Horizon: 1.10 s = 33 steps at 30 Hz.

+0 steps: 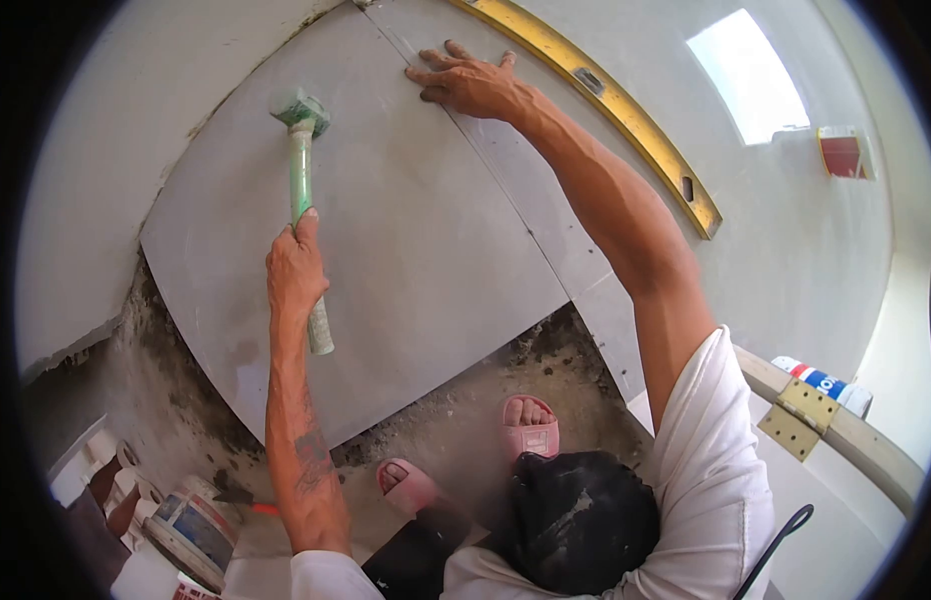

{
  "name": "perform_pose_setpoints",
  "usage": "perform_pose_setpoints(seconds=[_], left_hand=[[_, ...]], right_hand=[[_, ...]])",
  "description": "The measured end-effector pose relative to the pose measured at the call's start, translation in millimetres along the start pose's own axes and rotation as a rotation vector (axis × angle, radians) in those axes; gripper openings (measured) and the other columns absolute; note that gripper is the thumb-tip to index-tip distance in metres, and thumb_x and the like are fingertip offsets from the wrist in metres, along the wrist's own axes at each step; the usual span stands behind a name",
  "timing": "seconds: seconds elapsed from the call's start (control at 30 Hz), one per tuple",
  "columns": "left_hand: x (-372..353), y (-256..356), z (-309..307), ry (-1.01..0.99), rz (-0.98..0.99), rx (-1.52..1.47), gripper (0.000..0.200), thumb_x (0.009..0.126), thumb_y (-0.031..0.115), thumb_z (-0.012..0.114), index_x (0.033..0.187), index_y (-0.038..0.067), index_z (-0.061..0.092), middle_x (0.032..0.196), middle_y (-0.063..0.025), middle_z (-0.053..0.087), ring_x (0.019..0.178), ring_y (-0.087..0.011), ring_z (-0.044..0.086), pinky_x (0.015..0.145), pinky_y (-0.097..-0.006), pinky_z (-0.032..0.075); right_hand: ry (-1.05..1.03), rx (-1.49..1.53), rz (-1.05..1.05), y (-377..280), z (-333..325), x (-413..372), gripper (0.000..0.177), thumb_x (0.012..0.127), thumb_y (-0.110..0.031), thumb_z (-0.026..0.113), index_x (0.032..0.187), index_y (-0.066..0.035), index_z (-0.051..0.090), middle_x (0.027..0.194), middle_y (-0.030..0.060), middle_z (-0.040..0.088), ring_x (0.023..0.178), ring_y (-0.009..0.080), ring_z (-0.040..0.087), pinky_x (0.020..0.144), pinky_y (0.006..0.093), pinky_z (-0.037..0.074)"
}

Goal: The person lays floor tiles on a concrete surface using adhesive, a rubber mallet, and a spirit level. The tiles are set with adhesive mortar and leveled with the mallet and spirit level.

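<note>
My left hand (296, 268) is wrapped round the green handle of a mallet (302, 175). The mallet's pale green, worn head overlaps the upper left of a large grey floor tile (406, 250). At the upper middle, my right hand (473, 84) lies with fingers spread at the seam between this tile and the neighbouring tile (521, 185). Just right of that hand, a long yellow spirit level (626, 105) runs along the floor, looking curved in this view.
Rough bare ground (546, 350) shows below the tile's near edge, by my feet in pink slippers (532, 428). A wall (116, 180) borders the left. Paint buckets (198, 520) stand at lower left. A brass hinge (801, 415) sits on a frame at right, beside a white-and-blue container (826, 385).
</note>
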State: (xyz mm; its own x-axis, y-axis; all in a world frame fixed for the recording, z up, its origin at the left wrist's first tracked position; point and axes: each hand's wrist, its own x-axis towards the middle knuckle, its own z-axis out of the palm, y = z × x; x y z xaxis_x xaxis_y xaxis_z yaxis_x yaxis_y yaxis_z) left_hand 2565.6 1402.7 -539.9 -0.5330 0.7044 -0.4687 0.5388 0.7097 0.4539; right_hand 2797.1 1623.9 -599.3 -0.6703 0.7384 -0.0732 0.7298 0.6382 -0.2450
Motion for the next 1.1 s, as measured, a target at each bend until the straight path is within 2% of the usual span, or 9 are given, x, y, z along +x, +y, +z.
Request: perform_pose_setpoints(seconds=[0.13, 0.23, 0.33, 0.53, 0.67, 0.73, 0.83, 0.97, 1.1], left_hand=[[-34.1, 13.4, -9.4, 0.068, -0.033, -0.041, 0.064, 0.100, 0.053, 0.037, 0.096, -0.005, 0.064, 0.081, -0.0198, 0.065, 0.077, -0.0372, 0.064, 0.074, -0.0478, 0.050], [-38.2, -6.7, 11.2, 0.319, 0.133, -0.150, 0.066, 0.100, 0.053, 0.034, 0.101, -0.005, 0.065, 0.083, -0.0206, 0.066, 0.079, -0.0386, 0.064, 0.074, -0.0484, 0.050], [-22.7, -9.5, 18.9, 0.211, 0.018, 0.001, 0.068, 0.100, 0.055, 0.032, 0.101, -0.004, 0.065, 0.085, -0.0211, 0.067, 0.083, -0.0394, 0.064, 0.076, -0.0491, 0.050], [-14.1, -16.2, 22.1, 0.156, 0.043, 0.060, 0.072, 0.099, 0.058, 0.030, 0.096, -0.003, 0.067, 0.080, -0.0221, 0.066, 0.084, -0.0382, 0.065, 0.075, -0.0483, 0.049], [-26.5, -8.8, 1.0, 0.050, -0.035, 0.032, 0.074, 0.099, 0.060, 0.030, 0.094, -0.005, 0.066, 0.076, -0.0221, 0.065, 0.081, -0.0400, 0.064, 0.076, -0.0489, 0.049], [-27.9, -26.7, 6.2, 0.063, -0.031, 0.027, 0.075, 0.098, 0.060, 0.030, 0.096, -0.005, 0.066, 0.074, -0.0216, 0.065, 0.080, -0.0415, 0.064, 0.077, -0.0495, 0.048], [-30.4, -57.8, 20.3, 0.096, 0.031, 0.045, 0.075, 0.098, 0.061, 0.030, 0.102, -0.005, 0.066, 0.084, -0.0232, 0.067, 0.086, -0.0438, 0.063, 0.081, -0.0495, 0.048], [-54.5, -78.5, 22.6, 0.093, -0.023, 0.016, 0.075, 0.098, 0.061, 0.030, 0.111, -0.004, 0.065, 0.098, -0.0264, 0.067, 0.099, -0.0453, 0.062, 0.088, -0.0488, 0.048], [-68.1, -109.1, 23.3, 0.076, -0.030, -0.013, 0.073, 0.098, 0.061, 0.029, 0.115, -0.001, 0.064, 0.103, -0.0268, 0.066, 0.104, -0.0463, 0.060, 0.091, -0.0496, 0.047]], right_hand=[[-0.087, -0.050, -0.075, 1.1, -12.9, -43.4, 0.044, 0.098, -0.046, 0.045, 0.142, -0.040, 0.044, 0.156, -0.0054, 0.030, 0.145, 0.0256, 0.023, 0.093, 0.0866, 0.026], [-0.096, -0.034, -0.051, 0.6, -9.2, -44.7, 0.045, 0.098, -0.047, 0.045, 0.142, -0.039, 0.044, 0.156, -0.0054, 0.030, 0.145, 0.0259, 0.022, 0.093, 0.0862, 0.026], [-0.108, 0.000, -0.029, 0.4, -5.2, -40.8, 0.046, 0.098, -0.048, 0.045, 0.142, -0.038, 0.044, 0.156, -0.0055, 0.030, 0.145, 0.0257, 0.022, 0.094, 0.0860, 0.026], [-0.089, -0.013, -0.041, -7.2, -7.6, -72.0, 0.051, 0.098, -0.047, 0.044, 0.147, -0.034, 0.037, 0.157, -0.0048, 0.027, 0.146, 0.0235, 0.021, 0.095, 0.0843, 0.026], [-0.025, -0.023, -0.140, -13.8, 19.2, -172.2, 0.056, 0.099, -0.048, 0.043, 0.150, -0.033, 0.030, 0.160, -0.0039, 0.021, 0.148, 0.0204, 0.016, 0.102, 0.0816, 0.016], [-0.117, -0.027, -0.162, -25.5, 14.8, -234.8, 0.058, 0.098, -0.049, 0.043, 0.151, -0.033, 0.028, 0.160, -0.0043, 0.020, 0.148, 0.0194, 0.016, 0.104, 0.0794, 0.012], [-0.239, -0.076, -0.201, -22.3, 5.3, -270.5, 0.059, 0.098, -0.049, 0.045, 0.152, -0.034, 0.025, 0.161, -0.0056, 0.020, 0.148, 0.0178, 0.017, 0.108, 0.0756, 0.008], [-0.294, -0.085, -0.257, -11.2, 0.0, -284.7, 0.062, 0.096, -0.049, 0.049, 0.152, -0.035, 0.026, 0.160, -0.0083, 0.021, 0.148, 0.0161, 0.017, 0.110, 0.0720, 0.007], [-0.362, -0.149, -0.310, 1.0, -12.3, -294.2, 0.063, 0.093, -0.050, 0.053, 0.150, -0.036, 0.030, 0.159, -0.0111, 0.022, 0.148, 0.0161, 0.016, 0.114, 0.0690, 0.012]])
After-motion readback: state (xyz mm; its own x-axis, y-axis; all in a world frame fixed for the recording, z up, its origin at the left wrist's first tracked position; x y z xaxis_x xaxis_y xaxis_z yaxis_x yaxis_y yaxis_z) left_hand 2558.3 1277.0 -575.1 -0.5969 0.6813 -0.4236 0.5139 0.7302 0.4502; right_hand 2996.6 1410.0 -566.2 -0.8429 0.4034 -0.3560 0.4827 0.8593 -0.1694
